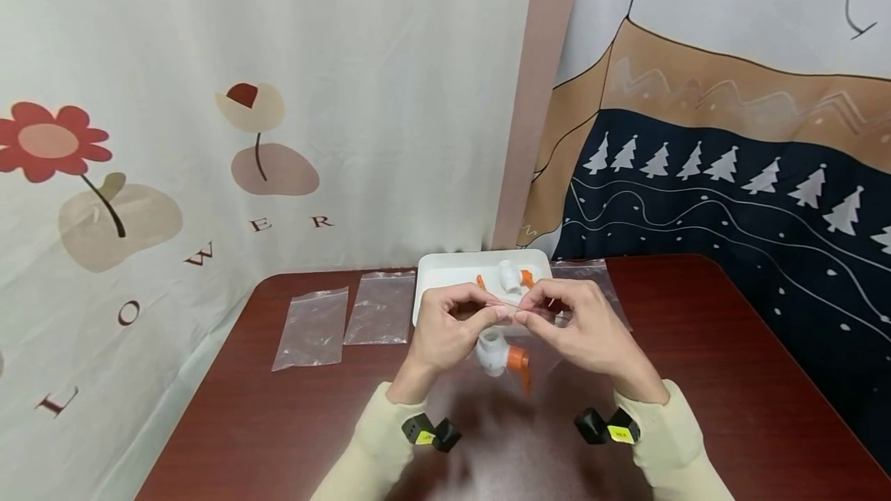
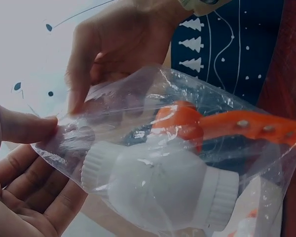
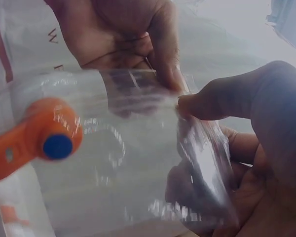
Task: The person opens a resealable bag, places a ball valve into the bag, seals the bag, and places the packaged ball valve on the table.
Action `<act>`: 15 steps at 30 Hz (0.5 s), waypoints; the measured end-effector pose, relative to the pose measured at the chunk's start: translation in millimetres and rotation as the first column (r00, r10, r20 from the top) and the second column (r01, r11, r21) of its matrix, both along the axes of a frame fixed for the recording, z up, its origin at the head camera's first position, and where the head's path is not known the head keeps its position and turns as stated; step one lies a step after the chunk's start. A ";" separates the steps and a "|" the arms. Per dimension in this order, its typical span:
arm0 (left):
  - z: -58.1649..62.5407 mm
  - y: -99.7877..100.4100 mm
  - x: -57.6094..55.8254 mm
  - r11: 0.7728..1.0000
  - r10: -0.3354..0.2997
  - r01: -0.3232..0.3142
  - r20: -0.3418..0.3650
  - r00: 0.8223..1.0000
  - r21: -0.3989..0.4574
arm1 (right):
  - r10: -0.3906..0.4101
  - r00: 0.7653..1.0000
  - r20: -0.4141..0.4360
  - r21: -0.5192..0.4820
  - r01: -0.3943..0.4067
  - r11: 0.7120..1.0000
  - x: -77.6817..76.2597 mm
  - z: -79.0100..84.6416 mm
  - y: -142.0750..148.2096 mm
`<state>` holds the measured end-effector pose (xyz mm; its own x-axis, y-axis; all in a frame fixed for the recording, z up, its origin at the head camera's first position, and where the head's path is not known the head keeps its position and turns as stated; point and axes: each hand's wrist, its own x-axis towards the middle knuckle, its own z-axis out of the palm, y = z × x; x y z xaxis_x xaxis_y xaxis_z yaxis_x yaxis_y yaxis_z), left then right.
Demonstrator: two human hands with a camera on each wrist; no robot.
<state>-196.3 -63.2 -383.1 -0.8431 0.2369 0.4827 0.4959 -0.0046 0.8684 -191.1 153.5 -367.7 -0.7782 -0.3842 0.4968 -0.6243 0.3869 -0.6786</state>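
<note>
One left hand (image 1: 445, 331) and one right hand (image 1: 592, 325) hold one clear bag (image 2: 256, 160) with one white valve (image 2: 158, 185) inside, above one tabletop (image 1: 278, 439) carrying three more bags: two toward its far left corner (image 1: 311, 328) (image 1: 380, 308) and one at its far edge (image 1: 593, 269), right of one white tray (image 1: 445, 269). The tray shows one further valve (image 1: 510, 277) and one separate orange piece (image 1: 480, 282), too hidden to tell if it belongs to another. Behind, the cloth bears two flowers (image 1: 49, 141) (image 1: 252, 105), five letters (image 1: 128, 312), eight whole trees (image 1: 656, 161) and a ninth cut off.
</note>
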 end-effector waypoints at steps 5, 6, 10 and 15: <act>0.8 -5.1 -1.9 1.000 0.010 -0.010 -0.011 1.000 0.010 | -0.008 1.000 0.014 0.007 0.008 1.000 -0.5 0.3 0.9; 0.6 -5.5 -2.4 1.000 0.008 -0.008 -0.009 1.000 0.008 | -0.010 1.000 0.012 0.012 0.010 1.000 -0.5 0.2 0.9; 0.9 -5.6 -2.4 1.000 0.001 -0.001 0.006 1.000 0.006 | -0.015 1.000 0.007 0.014 0.015 1.000 -0.5 -0.5 1.3; 2.4 -4.4 -1.4 1.000 0.005 -0.005 0.020 1.000 0.001 | -0.024 1.000 -0.011 0.017 0.024 1.000 -0.7 -0.8 2.6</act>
<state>-197.7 -67.6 -380.7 -0.8539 0.2320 0.4658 0.4782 -0.0034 0.8783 -191.8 156.1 -368.5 -0.7819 -0.3744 0.4984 -0.6219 0.4136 -0.6650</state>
